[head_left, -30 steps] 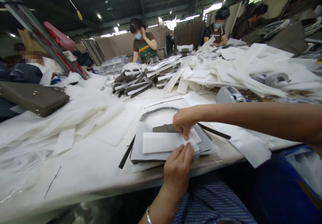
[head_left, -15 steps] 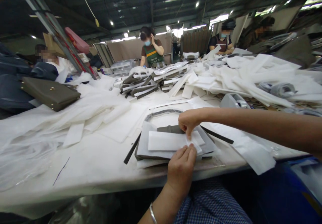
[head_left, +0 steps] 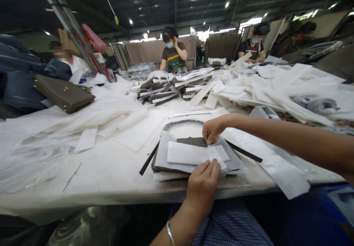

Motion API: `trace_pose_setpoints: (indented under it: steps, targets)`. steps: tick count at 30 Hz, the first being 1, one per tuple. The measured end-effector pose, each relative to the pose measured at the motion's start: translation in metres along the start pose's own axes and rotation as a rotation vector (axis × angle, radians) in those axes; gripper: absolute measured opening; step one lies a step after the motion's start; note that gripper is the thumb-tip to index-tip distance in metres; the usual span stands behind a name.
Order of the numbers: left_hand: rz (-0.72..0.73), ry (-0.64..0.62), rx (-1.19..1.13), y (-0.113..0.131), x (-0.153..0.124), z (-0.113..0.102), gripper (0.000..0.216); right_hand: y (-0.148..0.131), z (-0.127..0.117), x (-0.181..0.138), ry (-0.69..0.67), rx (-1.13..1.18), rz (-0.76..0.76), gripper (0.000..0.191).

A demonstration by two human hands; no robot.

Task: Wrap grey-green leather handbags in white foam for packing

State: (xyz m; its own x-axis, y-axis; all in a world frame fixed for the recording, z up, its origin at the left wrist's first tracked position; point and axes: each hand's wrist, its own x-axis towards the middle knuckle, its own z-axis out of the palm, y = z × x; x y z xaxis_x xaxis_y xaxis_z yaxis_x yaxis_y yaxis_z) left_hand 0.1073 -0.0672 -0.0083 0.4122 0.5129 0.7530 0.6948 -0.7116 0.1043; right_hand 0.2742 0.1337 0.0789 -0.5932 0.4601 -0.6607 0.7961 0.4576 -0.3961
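Note:
A dark olive flat bag piece (head_left: 190, 141) lies near the table's front edge, with a grey wrapped handle (head_left: 181, 122) arching behind it and dark straps at its sides. A translucent white sheet (head_left: 162, 157) covers most of it, and a white foam strip (head_left: 184, 154) rests across the top. Clear tape (head_left: 212, 152) runs over the strip's right part. My left hand (head_left: 203, 183) presses the tape's near end with its fingers together. At the far end my right hand (head_left: 213, 130) is closed in a pinch on the tape; its fingertips are partly hidden.
Loose white sheets (head_left: 105, 124) spread over the table's left side beside an olive handbag (head_left: 65, 93). Stacked wrapped bag pieces (head_left: 160, 89) and a heap of white sheets (head_left: 265, 87) lie behind. Masked people work across the table. A white strip (head_left: 287, 172) overhangs the front edge.
My right hand has moved back, away from my left hand, and more of the tape shows between them. My left hand keeps its place on the tape. The whole view has shifted slightly.

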Motion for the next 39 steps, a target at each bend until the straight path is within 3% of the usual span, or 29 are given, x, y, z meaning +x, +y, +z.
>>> trace_pose_setpoints:
  steps: [8,19,21,24,27,33,39]
  targets:
    - [-0.007,-0.001,-0.015,0.0,0.001,-0.002,0.026,-0.003,-0.001,0.0,0.17,-0.142,0.068,0.04]
    - [-0.018,0.002,-0.013,0.001,0.0,0.001,0.025,0.013,-0.012,0.034,0.043,-0.088,0.063,0.064]
    - [-0.01,0.008,-0.004,0.0,-0.001,0.001,0.025,0.016,-0.016,0.034,0.094,-0.097,0.08,0.056]
    - [-0.013,0.01,-0.001,0.001,-0.001,0.001,0.025,0.018,-0.016,0.022,0.279,-0.138,0.093,0.039]
    - [-0.019,0.021,-0.001,0.002,-0.001,0.001,0.025,0.013,0.0,-0.001,0.434,-0.171,0.062,0.034]
    - [-0.001,-0.019,0.023,0.001,-0.002,-0.001,0.027,-0.001,0.051,-0.022,0.386,-0.294,-0.006,0.068]
    - [0.037,-0.178,0.058,-0.002,-0.003,-0.008,0.026,0.017,0.054,-0.004,0.376,-0.258,-0.079,0.065]
